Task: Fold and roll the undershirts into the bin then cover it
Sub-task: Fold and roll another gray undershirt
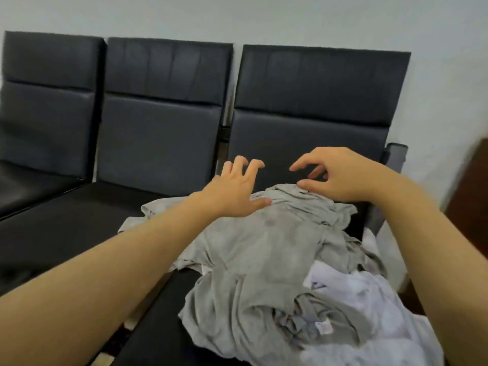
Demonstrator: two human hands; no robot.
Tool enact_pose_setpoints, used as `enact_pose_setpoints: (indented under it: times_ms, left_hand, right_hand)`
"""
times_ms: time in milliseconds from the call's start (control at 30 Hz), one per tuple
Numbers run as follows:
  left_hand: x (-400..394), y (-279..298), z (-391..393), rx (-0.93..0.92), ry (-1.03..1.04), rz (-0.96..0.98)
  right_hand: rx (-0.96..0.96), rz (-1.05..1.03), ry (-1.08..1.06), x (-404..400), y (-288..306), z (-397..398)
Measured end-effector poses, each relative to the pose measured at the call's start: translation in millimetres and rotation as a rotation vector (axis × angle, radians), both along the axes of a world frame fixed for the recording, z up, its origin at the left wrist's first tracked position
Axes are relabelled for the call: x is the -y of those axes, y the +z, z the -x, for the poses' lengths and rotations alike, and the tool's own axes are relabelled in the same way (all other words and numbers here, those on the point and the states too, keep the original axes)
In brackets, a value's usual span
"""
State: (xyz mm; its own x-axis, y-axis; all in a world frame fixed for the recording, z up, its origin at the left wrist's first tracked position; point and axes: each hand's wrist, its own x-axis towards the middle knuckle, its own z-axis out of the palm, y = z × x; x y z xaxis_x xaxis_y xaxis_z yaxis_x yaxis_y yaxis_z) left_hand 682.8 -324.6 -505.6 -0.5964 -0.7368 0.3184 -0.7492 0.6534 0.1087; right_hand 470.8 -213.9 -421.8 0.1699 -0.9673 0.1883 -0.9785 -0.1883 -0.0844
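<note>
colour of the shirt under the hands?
Grey shirt, plain; head view, the only one.

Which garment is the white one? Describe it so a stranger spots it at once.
Start at the black bench against the wall, then its rightmost seat, where the clothes pile lies. The white shirt sits at the pile's near right corner, the only pale, lilac-tinged piece among the grey ones.
</note>
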Motion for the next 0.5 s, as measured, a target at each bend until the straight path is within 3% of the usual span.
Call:
enact_pose_setpoints:
  times_ms: [167,400,500]
  left_hand:
    - [-6,-35,55,-0.052,-0.052,-0.198]
    - [-34,-72,92,0.158,-0.168,-0.311]
    - [-42,-82,106,0.279,-0.156,-0.257]
  right_hand:
    - [-0.06,-0.149,-0.132,21,-40,46]
    - [-0.056,-0.287,-0.219,26,-78,86]
    - [-0.032,-0.311,-0.239,25,-82,93]
